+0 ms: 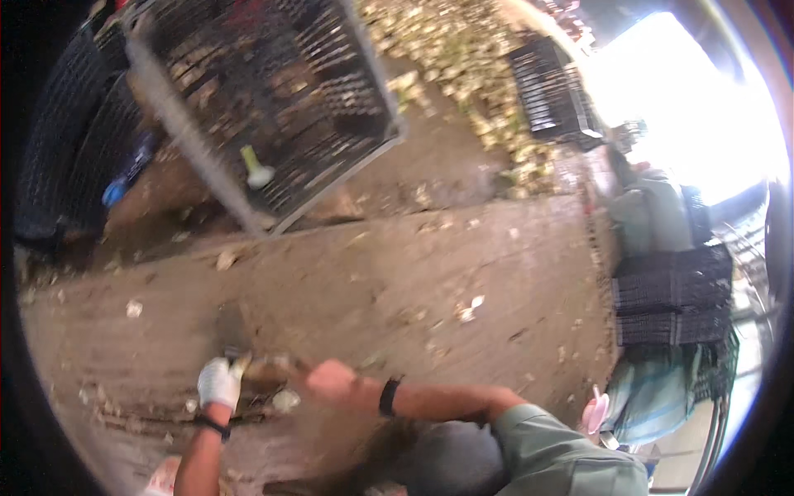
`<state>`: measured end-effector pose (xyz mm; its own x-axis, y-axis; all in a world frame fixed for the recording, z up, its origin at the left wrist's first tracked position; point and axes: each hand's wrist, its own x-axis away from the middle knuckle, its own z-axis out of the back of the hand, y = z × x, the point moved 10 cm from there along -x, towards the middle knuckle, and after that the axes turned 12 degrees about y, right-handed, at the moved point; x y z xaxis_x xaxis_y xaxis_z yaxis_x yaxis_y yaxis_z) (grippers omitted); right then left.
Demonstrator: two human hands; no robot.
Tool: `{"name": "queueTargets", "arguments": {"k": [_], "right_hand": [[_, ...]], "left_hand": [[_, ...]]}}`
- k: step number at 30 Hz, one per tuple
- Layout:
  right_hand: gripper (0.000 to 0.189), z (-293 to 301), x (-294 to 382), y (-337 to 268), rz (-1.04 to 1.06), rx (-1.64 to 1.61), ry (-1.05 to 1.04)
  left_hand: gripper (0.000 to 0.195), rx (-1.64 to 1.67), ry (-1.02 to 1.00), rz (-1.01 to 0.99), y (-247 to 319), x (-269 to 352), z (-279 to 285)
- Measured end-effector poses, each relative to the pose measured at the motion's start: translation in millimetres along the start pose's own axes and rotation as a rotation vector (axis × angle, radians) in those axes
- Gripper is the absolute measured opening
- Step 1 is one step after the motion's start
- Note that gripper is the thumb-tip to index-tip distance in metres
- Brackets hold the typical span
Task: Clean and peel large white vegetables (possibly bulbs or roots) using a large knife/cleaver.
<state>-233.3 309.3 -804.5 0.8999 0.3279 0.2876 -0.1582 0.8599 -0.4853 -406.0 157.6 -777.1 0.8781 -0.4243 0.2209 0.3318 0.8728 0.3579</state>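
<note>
My left hand (220, 385) wears a white glove and a dark wristband. Its fingers are closed around a small yellowish-brown piece (245, 364), low over the dirt floor. To its right my right hand (330, 385), bare and with a black band at the wrist, is blurred but looks closed. A thin tool (282, 361), perhaps a knife, reaches from it towards the glove; blur hides its exact shape. Just above the glove is a dark grey patch (231, 325) that I cannot identify. A pale lump (286, 400) lies below the hands.
A large black plastic crate (338, 197) holds a green-and-white vegetable (257, 170). More dark crates (68, 149) stand left, near a blue-capped bottle (127, 173). Yellowish scraps (446, 56) cover the floor beyond. At right are a person (651, 211), stacked crates (673, 297) and a pink object (595, 410).
</note>
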Motion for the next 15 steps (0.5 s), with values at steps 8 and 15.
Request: {"name": "queueTargets", "arguments": {"k": [8,15], "right_hand": [[0.084,53,45,-9,0.019,-0.115,0.423],[0.081,54,21,-15,-0.102,-0.179,0.234]], "left_hand": [[0.079,-0.031,-0.147,0.06,18,18,-17],[0.092,0.028,-0.103,0.141,2,44,-6]]}}
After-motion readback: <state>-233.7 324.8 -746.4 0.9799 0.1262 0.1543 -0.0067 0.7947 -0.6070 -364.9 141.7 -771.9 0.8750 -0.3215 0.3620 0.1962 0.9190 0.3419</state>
